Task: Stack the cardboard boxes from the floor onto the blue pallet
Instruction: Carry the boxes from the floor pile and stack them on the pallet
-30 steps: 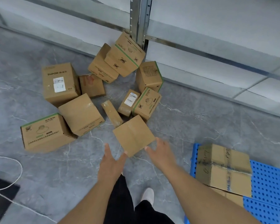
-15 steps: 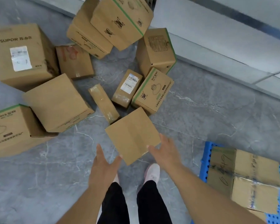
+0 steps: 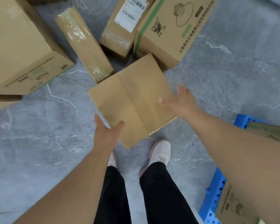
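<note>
Hands (image 3: 107, 135) (image 3: 183, 102), 2, fingers spread, flank 1 plain box (image 3: 132, 101); 4 boxes behind.

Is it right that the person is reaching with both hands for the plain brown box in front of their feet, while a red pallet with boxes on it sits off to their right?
Not quite: the pallet is blue, not red, as the head view shows. The rest holds: the left hand and right hand reach for the plain brown box in front of the feet, and boxes sit on the pallet to the right.
</note>
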Demonstrator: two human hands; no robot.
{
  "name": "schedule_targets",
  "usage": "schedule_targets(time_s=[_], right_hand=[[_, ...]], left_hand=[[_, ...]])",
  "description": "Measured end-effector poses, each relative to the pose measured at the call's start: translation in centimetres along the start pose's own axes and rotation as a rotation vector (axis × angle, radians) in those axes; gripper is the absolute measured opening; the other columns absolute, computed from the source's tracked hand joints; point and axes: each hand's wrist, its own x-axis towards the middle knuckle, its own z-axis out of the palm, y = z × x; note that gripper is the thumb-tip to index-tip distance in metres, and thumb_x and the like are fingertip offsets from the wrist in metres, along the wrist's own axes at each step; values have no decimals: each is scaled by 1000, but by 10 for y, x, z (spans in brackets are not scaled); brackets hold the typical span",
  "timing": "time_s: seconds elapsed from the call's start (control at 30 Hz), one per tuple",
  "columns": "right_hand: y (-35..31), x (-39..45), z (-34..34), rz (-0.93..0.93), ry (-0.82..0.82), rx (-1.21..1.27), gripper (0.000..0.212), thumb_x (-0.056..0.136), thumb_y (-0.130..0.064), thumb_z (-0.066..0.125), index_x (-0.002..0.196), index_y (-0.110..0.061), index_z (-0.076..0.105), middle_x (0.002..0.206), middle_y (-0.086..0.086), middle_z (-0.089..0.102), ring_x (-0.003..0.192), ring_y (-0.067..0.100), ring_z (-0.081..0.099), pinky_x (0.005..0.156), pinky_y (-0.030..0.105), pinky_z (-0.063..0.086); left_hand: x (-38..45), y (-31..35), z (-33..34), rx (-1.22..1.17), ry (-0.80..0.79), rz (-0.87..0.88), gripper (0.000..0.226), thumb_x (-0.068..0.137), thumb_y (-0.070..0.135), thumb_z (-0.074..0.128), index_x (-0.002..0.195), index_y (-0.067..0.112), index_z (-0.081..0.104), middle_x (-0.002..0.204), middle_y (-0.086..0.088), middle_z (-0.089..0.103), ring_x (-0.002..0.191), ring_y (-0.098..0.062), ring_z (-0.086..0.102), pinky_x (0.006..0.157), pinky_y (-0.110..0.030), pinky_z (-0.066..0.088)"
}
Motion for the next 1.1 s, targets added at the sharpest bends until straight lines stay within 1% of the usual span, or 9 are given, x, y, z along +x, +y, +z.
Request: schedule_targets(time_s=[0.1, 0.17, 0.27, 0.4, 0.53, 0.63, 0.77, 0.87, 1.1], right_hand=[[9, 22, 14, 7, -36, 28, 99, 75, -54, 67, 149, -20, 11, 151, 9, 25, 136, 30, 30, 107, 45, 33], [17, 27, 22, -30, -80, 134, 85, 75, -49, 69, 142, -21, 26, 137, 3, 42, 119, 23, 46, 94, 37, 41], [25, 23, 27, -65, -90, 213, 63, 77, -46, 69, 127, -22, 39, 116, -3, 52, 102, 19, 52, 79, 31, 39], [36, 2, 21, -54, -74, 247, 48, 79, -42, 68, 113, -20, 43, 109, -1, 56, 104, 23, 55, 83, 34, 43], [46, -38, 1, -10, -81, 327, 47, 81, -37, 67, 116, -15, 44, 113, 4, 60, 103, 25, 58, 89, 41, 47], [50, -78, -19, 18, -57, 361, 45, 84, -35, 63, 119, -16, 43, 112, 3, 59, 100, 22, 57, 83, 34, 45], [57, -135, -42, 66, -29, 404, 44, 86, -31, 60, 122, -14, 42, 113, 4, 58, 103, 25, 56, 79, 32, 41], [61, -183, -63, 109, -7, 492, 43, 86, -30, 59, 123, -14, 41, 111, 2, 57, 103, 24, 56, 85, 37, 44], [87, -299, -111, 227, 77, 661, 40, 89, -28, 55, 124, -14, 42, 116, 3, 57, 103, 22, 56, 91, 39, 46]], left_hand=[[21, -7, 13, -36, -2, -17, 93, 77, 46, 66, 147, 37, 6, 143, 1, 42, 124, -26, 46, 103, -36, 35], [28, -13, 20, -82, -4, -15, 88, 75, 44, 69, 144, 37, 15, 136, 4, 47, 118, -24, 51, 100, -46, 43], [29, -21, 22, -156, 9, -2, 82, 77, 36, 71, 142, 36, 22, 130, 8, 51, 114, -20, 54, 98, -47, 46], [12, -23, 14, -149, -6, 3, 76, 78, 28, 71, 139, 38, 27, 121, 12, 53, 111, -20, 56, 95, -48, 47], [-23, -9, 3, -99, -25, 40, 72, 78, 25, 71, 136, 39, 31, 121, 10, 54, 110, -20, 57, 93, -49, 48], [-56, 4, -9, -49, -40, 73, 64, 80, 24, 69, 133, 39, 36, 117, 11, 56, 107, -19, 57, 93, -48, 48], [-102, 20, -23, 14, -42, 95, 57, 81, 25, 69, 131, 28, 41, 118, 4, 58, 105, -22, 58, 94, -50, 47], [-142, 33, -35, 54, -64, 113, 52, 82, 24, 69, 127, 20, 43, 114, 2, 57, 98, -21, 56, 94, -47, 47], [-234, 59, -56, 250, -259, 255, 49, 87, 29, 62, 129, 39, 40, 115, 5, 57, 105, -23, 57, 90, -51, 49]])
